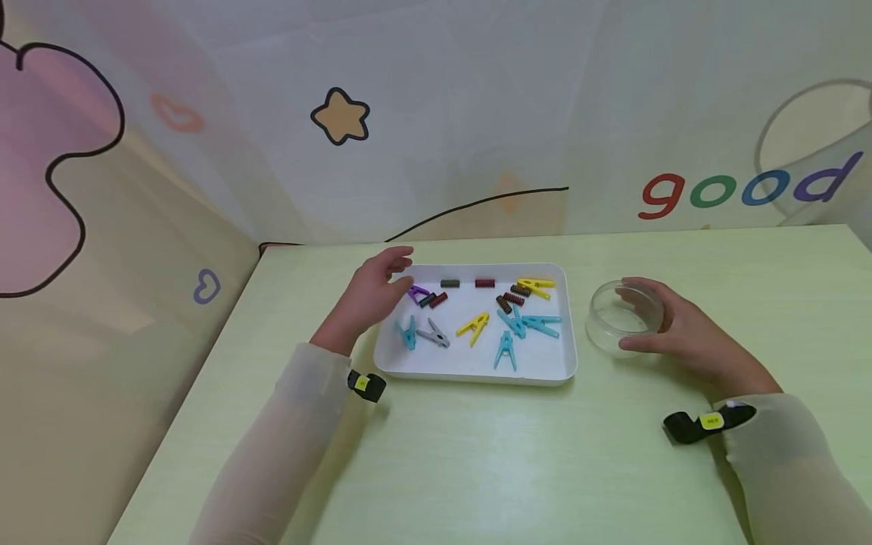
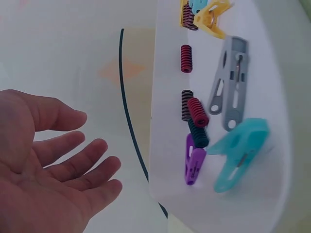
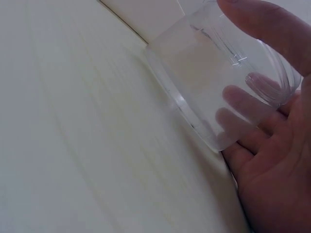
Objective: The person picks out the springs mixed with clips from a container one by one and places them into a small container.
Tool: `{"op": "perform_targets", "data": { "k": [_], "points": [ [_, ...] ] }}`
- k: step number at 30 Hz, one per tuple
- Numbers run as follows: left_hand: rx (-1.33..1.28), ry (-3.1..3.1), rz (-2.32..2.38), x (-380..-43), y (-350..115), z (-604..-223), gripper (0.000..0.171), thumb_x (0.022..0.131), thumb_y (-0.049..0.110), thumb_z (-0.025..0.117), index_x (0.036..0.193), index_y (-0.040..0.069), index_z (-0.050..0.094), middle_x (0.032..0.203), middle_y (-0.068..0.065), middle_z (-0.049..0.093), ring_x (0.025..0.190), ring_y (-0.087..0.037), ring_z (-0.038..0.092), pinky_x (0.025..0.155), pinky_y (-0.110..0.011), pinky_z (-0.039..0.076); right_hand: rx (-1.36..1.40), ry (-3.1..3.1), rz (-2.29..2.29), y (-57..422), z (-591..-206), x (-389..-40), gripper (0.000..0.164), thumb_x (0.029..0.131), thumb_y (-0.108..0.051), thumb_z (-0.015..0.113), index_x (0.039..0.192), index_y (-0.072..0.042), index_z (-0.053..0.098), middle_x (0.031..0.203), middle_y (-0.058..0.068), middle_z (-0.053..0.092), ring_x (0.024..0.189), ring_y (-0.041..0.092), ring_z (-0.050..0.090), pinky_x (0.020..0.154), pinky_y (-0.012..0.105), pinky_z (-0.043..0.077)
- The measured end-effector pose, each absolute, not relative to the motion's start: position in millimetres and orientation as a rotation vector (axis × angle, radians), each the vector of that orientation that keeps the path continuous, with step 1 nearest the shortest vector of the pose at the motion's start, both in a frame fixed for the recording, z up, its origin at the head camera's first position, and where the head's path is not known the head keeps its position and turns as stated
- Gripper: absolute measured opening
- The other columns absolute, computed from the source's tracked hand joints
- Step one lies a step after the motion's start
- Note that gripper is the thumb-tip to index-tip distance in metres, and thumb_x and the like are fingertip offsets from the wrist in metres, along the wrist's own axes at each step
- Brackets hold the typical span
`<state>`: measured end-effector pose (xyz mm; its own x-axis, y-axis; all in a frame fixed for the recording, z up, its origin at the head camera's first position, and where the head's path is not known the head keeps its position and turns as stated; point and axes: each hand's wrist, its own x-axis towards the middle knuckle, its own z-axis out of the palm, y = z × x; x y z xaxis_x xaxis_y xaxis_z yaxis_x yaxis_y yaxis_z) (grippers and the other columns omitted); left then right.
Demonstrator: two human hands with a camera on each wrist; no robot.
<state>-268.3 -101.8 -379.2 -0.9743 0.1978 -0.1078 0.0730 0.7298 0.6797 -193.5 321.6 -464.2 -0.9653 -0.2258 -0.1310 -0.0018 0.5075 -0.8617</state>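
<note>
My right hand grips a clear round plastic jar from its right side, thumb in front and fingers curled around the back. The jar stands upright with its open mouth up, right of a white tray. Over the tray's back left corner is my left hand, fingers relaxed and holding nothing. Nearest to it lies a small purple clothespin beside a dark green spring and a red spring. A teal clothespin and a grey clothespin lie close by.
Further right in the tray are yellow clothespins, several blue ones and more coloured springs. The tray sits on a pale green table. A printed cloth backdrop rises behind the table's far edge.
</note>
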Motion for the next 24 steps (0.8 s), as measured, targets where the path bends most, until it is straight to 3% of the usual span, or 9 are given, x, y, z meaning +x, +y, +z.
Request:
{"op": "perform_targets", "data": {
  "k": [11, 24],
  "points": [
    [0.246, 2.723, 0.977, -277, -90, -366, 0.041, 0.097, 0.019, 0.054, 0.138, 0.014, 0.05, 0.135, -0.006, 0.056, 0.125, -0.024, 0.051, 0.104, -0.041, 0.047, -0.182, 2.506, -1.463, 323, -466, -195, 0.099, 0.078, -0.032, 0.081, 0.154, -0.028, 0.017, 0.157, 0.012, 0.03, 0.144, 0.038, 0.022, 0.109, 0.07, 0.022],
    [0.257, 2.695, 0.868, -291, -81, -369, 0.033, 0.096, 0.016, 0.055, 0.128, 0.008, 0.058, 0.125, -0.008, 0.06, 0.114, -0.024, 0.056, 0.098, -0.039, 0.051, -0.181, 2.515, -1.451, 321, -465, -193, 0.101, 0.078, -0.034, 0.081, 0.154, -0.026, 0.016, 0.157, 0.012, 0.031, 0.144, 0.039, 0.022, 0.109, 0.069, 0.023]
  ]
}}
